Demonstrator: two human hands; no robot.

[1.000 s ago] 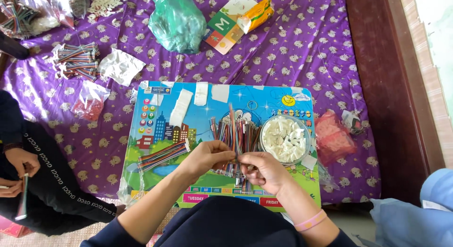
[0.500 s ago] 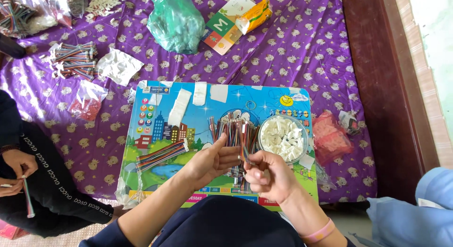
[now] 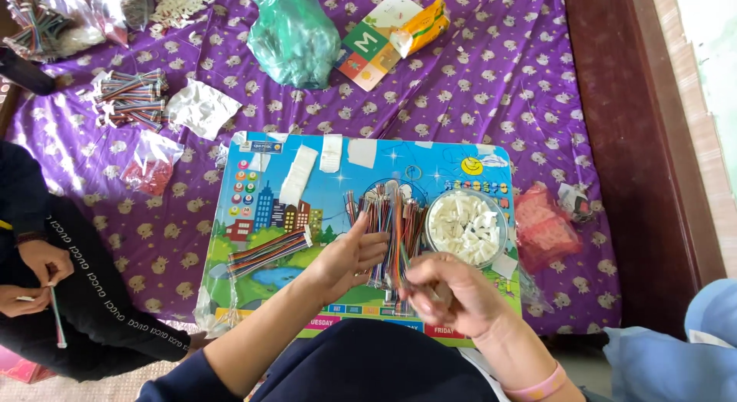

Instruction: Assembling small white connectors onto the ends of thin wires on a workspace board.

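Step – sorting wires [image 3: 388,233] | left hand [image 3: 349,260] spread against bundle | right hand [image 3: 449,294] fingers pinching one wire | next – likely needs clean pull, connectors [image 3: 464,227] beside

— What's different from a second ago?

— The hands have parted. Then both pinched the bundle of coloured wires [image 3: 391,233] together; now the left hand [image 3: 349,258] lies open, fingers spread against the bundle.

— And the right?

— The right hand [image 3: 449,294] has drawn nearer, closed around a few strands.

— Anyone else?

— The co-worker's hands [image 3: 34,275] at the left have risen, their thin stick [image 3: 56,316] hanging down.
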